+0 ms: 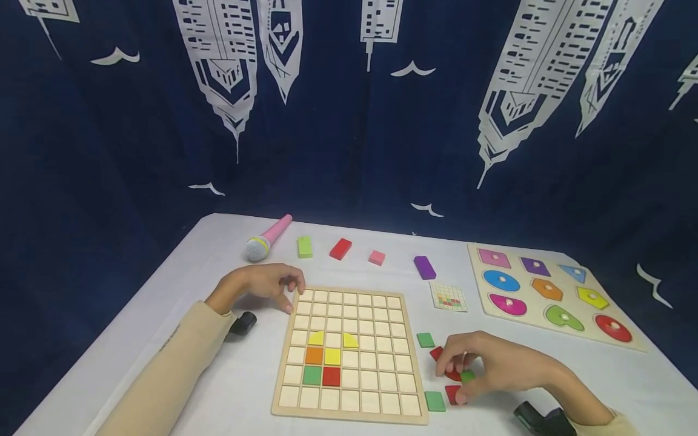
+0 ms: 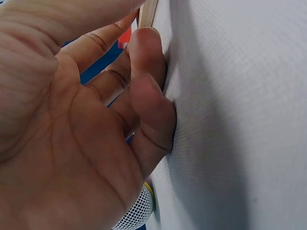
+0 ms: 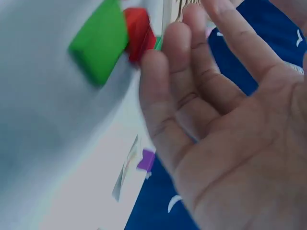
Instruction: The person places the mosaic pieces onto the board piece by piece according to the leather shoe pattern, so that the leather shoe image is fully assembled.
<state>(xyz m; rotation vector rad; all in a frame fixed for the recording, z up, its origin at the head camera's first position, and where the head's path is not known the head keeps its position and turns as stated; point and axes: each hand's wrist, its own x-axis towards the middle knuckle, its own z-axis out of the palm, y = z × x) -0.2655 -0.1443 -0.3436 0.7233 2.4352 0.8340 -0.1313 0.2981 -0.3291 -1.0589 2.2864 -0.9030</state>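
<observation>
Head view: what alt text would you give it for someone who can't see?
A person's right hand reaches among loose red and green tiles beside a wooden grid board holding a few tiles, while the left hand rests at the board's corner.

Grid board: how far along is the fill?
Done: six coloured tiles sit in the grid board, yellow, orange, green and red. In hand: the right hand works the loose tiles beside it; the left hand touches the board's corner. Left: most cells are bare.
</observation>
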